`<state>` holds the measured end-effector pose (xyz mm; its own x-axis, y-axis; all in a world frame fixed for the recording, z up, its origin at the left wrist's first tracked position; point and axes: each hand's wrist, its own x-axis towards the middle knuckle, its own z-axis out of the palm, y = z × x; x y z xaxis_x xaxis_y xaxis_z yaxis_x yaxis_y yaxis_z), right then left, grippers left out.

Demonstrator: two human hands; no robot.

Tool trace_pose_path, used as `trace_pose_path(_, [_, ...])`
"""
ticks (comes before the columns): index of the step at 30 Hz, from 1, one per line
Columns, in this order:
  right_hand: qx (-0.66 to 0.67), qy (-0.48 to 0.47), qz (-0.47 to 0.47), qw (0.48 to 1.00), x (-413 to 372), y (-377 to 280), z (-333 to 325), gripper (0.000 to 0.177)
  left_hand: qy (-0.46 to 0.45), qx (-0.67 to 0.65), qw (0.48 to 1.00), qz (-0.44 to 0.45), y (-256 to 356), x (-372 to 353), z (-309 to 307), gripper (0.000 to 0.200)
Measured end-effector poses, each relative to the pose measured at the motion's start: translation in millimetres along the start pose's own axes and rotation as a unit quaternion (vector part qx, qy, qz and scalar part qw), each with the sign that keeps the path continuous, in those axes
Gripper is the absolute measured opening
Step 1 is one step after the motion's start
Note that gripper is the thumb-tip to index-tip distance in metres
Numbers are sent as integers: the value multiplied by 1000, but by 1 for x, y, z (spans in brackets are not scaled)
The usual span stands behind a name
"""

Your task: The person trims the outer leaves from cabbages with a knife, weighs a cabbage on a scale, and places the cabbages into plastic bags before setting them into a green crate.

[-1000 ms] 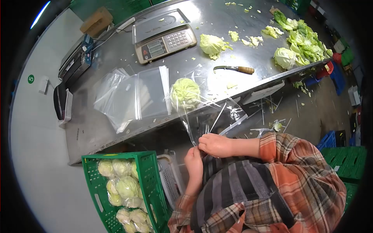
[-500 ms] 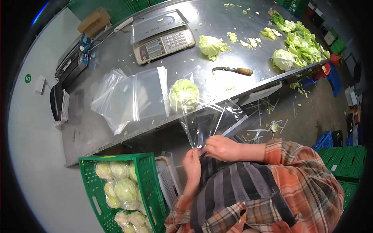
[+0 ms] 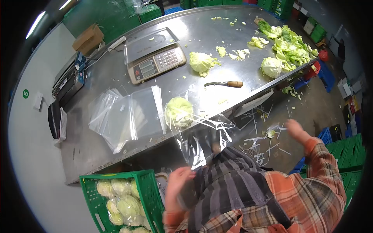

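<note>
A pale green cabbage (image 3: 179, 111) lies at the table's front edge in a clear plastic bag (image 3: 198, 149), whose loose end hangs over the edge towards my apron. My left hand (image 3: 179, 182), blurred, is just below that hanging end, fingers near the film. Far to the right, my right hand (image 3: 298, 131) is out over the littered floor, its fingers smeared by motion. A knife (image 3: 223, 84) with a wooden handle lies behind the wrapped cabbage. Left of the cabbage is a stack of clear bags (image 3: 124, 116).
A scale (image 3: 157, 62) stands at the back. Two bare cabbages, one a trimmed head (image 3: 201, 63), and a pile of leaves (image 3: 293, 48) occupy the table. A green crate (image 3: 145, 194) of wrapped cabbages stands at lower left. Plastic strips (image 3: 268, 145) litter the floor.
My hands, together at the bag's end before, have parted: the left went down and left, the right swung far out right. The view has shifted slightly; the wrapped cabbage stays on the table.
</note>
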<state>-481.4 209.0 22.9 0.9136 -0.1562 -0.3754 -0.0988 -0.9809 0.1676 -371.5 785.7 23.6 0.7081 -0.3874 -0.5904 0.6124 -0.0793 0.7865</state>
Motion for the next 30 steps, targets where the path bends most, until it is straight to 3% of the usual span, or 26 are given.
trace_pose_path(2, [-160,-143,255,943,-30,42,-4,32,132,169,975,49,11,14,-38,47])
trace_pose_path(3, [-20,-69,196,978,-14,32,-17,42,271,335,881,195,29,19,-27,57])
trace_pose_path(4, [121,4,129,984,5,15,-24,53,390,477,719,323,52,26,-11,68])
trace_pose_path(5, [116,172,-34,978,20,-24,-42,67,332,543,700,324,66,33,-3,76])
trace_pose_path(6, [198,163,-53,965,49,-67,-66,80,297,592,635,398,62,48,-1,69])
trace_pose_path(7, [232,179,-157,943,75,-105,-89,81,256,609,599,451,55,64,-3,67])
trace_pose_path(9, [113,231,-347,902,122,-163,-108,73,202,624,539,528,49,82,-4,57])
trace_pose_path(11, [62,257,-487,833,144,-207,-143,69,175,614,567,520,54,80,0,44])
trace_pose_path(12, [84,257,-536,800,157,-214,-148,56,169,598,585,520,57,82,1,40])
trace_pose_path(14, [171,274,-564,760,185,-221,-143,29,163,552,669,470,64,85,-1,35])
trace_pose_path(15, [309,186,-506,783,196,-226,-137,22,162,525,708,444,67,88,-2,33])
trace_pose_path(17, [547,-11,-345,763,210,-238,-124,30,246,408,770,425,81,97,6,21])
trace_pose_path(18, [595,-22,-296,747,214,-245,-134,37,285,345,793,413,85,101,12,19])
trace_pose_path(20, [681,-43,-193,705,223,-263,-157,53,358,149,869,307,82,118,20,28])
trace_pose_path(21, [729,-61,-165,662,232,-267,-163,66,374,70,886,266,96,119,28,30])
trace_pose_path(22, [723,-72,-150,671,240,-270,-166,67,386,-9,895,223,110,118,36,32])
trace_pose_path(26, [699,-95,-124,698,256,-282,-171,70,461,-176,840,224,108,132,34,29])
trace_pose_path(27, [698,-113,-119,697,260,-281,-171,70,442,-170,837,275,106,136,31,23])
trace_pose_path(30, [695,-138,-107,698,267,-277,-170,71,462,-93,855,215,119,140,32,21])
